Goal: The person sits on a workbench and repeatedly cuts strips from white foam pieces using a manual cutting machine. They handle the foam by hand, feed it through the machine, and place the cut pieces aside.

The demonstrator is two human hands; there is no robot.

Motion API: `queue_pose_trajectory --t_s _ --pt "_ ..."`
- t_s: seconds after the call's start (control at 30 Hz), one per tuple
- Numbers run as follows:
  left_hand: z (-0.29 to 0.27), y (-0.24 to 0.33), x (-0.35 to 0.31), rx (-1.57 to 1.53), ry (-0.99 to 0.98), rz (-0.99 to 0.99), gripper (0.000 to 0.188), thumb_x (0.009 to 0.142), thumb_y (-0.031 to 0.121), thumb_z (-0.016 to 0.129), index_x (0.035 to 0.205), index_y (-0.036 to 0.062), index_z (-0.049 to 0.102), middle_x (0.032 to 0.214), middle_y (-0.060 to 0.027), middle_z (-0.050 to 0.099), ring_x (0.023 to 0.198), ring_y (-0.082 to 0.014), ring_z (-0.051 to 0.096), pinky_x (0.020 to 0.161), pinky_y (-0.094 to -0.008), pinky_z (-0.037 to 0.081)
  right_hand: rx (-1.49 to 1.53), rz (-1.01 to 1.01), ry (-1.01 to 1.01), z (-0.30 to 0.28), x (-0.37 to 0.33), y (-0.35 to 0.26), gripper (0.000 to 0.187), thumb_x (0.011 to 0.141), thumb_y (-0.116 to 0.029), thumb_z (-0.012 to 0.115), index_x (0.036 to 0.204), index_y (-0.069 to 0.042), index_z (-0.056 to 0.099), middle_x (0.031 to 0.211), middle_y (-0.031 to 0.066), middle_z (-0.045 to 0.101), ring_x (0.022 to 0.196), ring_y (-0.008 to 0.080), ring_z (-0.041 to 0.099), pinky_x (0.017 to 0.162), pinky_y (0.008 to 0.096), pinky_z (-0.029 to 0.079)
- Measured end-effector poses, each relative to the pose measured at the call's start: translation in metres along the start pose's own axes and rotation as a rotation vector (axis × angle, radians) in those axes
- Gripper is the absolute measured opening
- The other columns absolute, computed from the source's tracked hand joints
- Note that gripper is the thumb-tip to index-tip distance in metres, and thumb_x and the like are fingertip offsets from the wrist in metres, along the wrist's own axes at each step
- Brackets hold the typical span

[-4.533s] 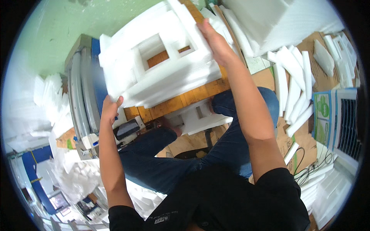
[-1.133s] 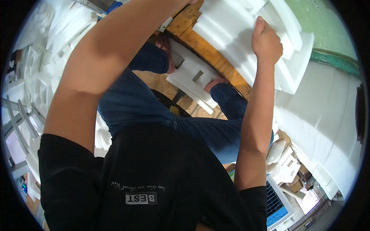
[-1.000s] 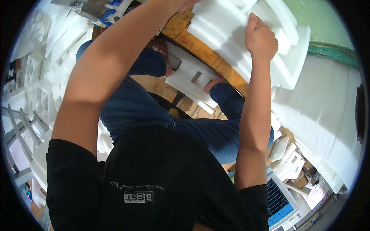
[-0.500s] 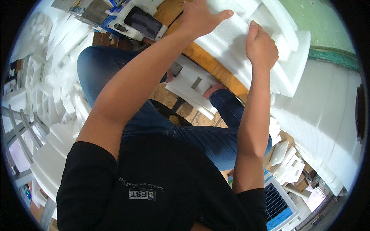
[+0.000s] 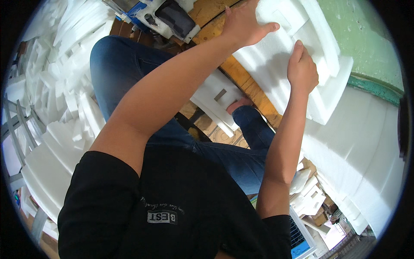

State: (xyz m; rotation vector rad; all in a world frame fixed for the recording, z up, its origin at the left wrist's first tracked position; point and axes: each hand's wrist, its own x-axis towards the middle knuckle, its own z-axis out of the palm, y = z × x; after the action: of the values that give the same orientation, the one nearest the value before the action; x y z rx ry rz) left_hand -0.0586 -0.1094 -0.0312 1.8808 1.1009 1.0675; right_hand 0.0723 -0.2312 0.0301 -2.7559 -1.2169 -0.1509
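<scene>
A large white foam block (image 5: pixel 297 64), moulded with ridges and recesses, was held up at arm's length over a wooden bench (image 5: pixel 246 82), close to the green wall (image 5: pixel 366 39). The left hand (image 5: pixel 245 23) was laid open on the block's upper face, fingers spread and thumb pointing right; the right hand (image 5: pixel 302 69) was pressed against the lower part of the block with its fingers curled over a ridge, so the block was steadied by both hands rather than clamped by either. As a judgement, the block was partway through being placed or turned: it was neither lying flat on the bench nor clear of it, and whether its far edge rested on anything could not be told. Little open room was left. To the right, a stack of flat white foam slabs (image 5: pixel 366 151) stood just beside the block's lower corner; to the left, heaps of smaller foam pieces (image 5: pixel 64 86) were piled high. A further cut foam piece (image 5: pixel 217 97) lay near the foot, below the bench edge, and a grey-and-blue machine (image 5: pixel 164 17) sat at the bench's far end.
</scene>
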Motion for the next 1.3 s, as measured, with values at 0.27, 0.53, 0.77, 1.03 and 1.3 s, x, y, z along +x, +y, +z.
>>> queue_pose_trajectory --t_s 0.27,0.53,0.77,1.03,1.3 --pt "0.009 -0.007 0.005 -0.028 -0.065 -0.010 0.092 0.080 0.051 0.083 0.147 -0.0014 0.048 0.134 -0.0242 0.065 0.125 -0.0375 0.062 0.109 -0.0474 0.044 0.075 -0.048 0.143 0.010 0.003 0.013 0.043 0.102 -0.047 0.049 0.108 -0.018 0.080 0.091 0.0201 0.075 0.086 0.0408 0.072 0.080 0.0514 0.056" --pt "-0.003 0.005 0.008 -0.122 -0.145 -0.002 0.076 0.086 0.038 0.082 0.141 -0.0034 0.052 0.128 -0.0219 0.066 0.118 -0.0340 0.064 0.104 -0.0445 0.047 0.381 -0.179 0.486 0.010 -0.030 0.042 0.068 0.087 -0.038 0.078 0.139 0.000 0.057 0.153 0.0275 0.046 0.142 0.0452 0.042 0.120 0.0584 0.029" --pt "-0.013 0.009 0.011 -0.028 -0.240 -0.031 0.079 0.091 0.040 0.081 0.146 -0.0056 0.049 0.133 -0.0234 0.063 0.124 -0.0307 0.061 0.105 -0.0399 0.047 0.340 0.307 0.531 -0.014 -0.080 0.166 0.111 0.080 -0.051 0.082 0.155 0.011 0.030 0.157 0.0358 0.035 0.149 0.0465 0.033 0.124 0.0546 0.022" --pt "-0.009 0.004 0.011 -0.129 -0.183 -0.073 0.070 0.095 0.031 0.078 0.147 -0.0057 0.049 0.132 -0.0193 0.064 0.120 -0.0257 0.061 0.104 -0.0369 0.047 1.223 0.540 0.466 0.041 -0.079 0.185 0.097 0.084 -0.037 0.087 0.153 0.011 0.037 0.140 0.0284 0.057 0.130 0.0303 0.058 0.111 0.0395 0.044" --pt "-0.007 0.013 0.008 -0.193 -0.217 -0.056 0.054 0.100 0.021 0.073 0.142 -0.0060 0.053 0.126 -0.0148 0.066 0.112 -0.0195 0.060 0.102 -0.0336 0.045 1.194 0.585 0.470 0.033 -0.076 0.187 0.099 0.075 -0.052 0.090 0.143 0.009 0.052 0.125 0.0303 0.068 0.120 0.0358 0.067 0.104 0.0417 0.050"
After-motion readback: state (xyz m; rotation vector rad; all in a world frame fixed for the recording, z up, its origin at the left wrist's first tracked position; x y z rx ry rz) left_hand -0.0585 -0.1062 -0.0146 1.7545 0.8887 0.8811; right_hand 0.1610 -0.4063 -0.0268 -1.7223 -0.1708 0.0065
